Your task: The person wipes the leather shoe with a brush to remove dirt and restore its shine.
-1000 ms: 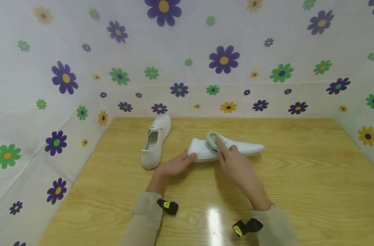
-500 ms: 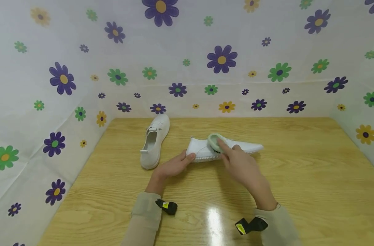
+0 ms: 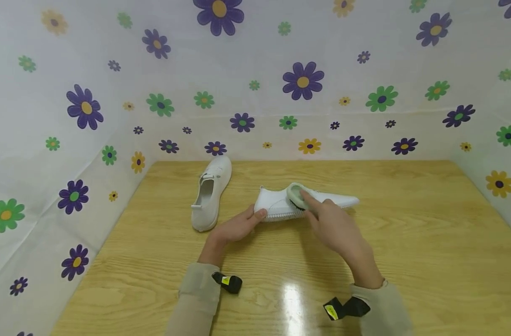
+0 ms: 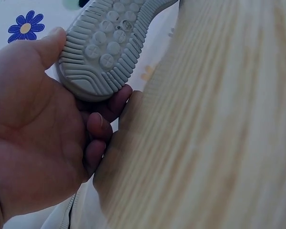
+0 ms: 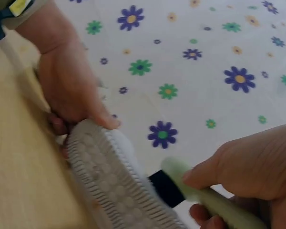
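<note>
1. Held shoe [image 3: 276, 200] sits near the middle of the table [image 3: 155, 261], heel left, toe right, tilted so its tread shows in both wrist views. To its left, apart, the idle shoe [image 3: 213, 200] stands upright.
2. Leftmost risk: the left hand [image 3: 237, 227] is near the idle shoe, so a backward jerk could bump it.
3. Next, the held shoe could swivel or slip, since only its heel is gripped while the brush [image 3: 294, 192] bears on its side.
4. Farther right, the brush could skid off the curved side if pressed unevenly; its dark bristles [image 5: 168, 188] might then miss the shoe.
5. Left hand's pose: angled in from the lower left, thumb on one side of the heel, fingers curled round the other, clamped on the shoe.
6. Right hand's [image 3: 333, 226] pose: angled in from the lower right, one finger laid along the brush's back, others curled round its handle, clamped on it.
</note>
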